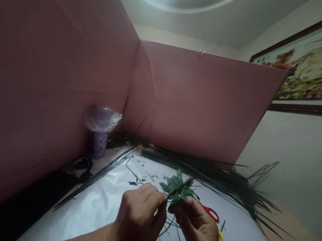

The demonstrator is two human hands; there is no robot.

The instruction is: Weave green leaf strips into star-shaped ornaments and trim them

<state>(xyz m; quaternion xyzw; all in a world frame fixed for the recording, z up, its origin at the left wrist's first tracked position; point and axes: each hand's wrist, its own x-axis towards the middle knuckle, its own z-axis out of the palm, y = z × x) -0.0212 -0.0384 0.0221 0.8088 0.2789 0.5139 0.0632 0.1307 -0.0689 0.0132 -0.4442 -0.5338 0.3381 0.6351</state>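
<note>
A green flower shape folded from leaf strips [178, 187] is up in front of me, over the white table. My right hand [198, 225] pinches it at its base, thumb and fingers closed together. Just left of it, my left hand [142, 215] is curled with thumb and forefinger pressed together by the flower's edge. Whatever lies between those fingertips is too small to make out. Thin dark strips hang below the hands. Behind my right hand lie red-handled scissors [213, 214], partly covered, and a yellow-handled tool [222, 240].
Long green leaf blades [202, 167] lie in a bundle along the table's back, and more run down its left side. Small clippings [141, 178] are scattered on the white surface [101, 204]. A purple cup [99, 144] with clear plastic stands back left. Pink panels [199, 106] enclose the table.
</note>
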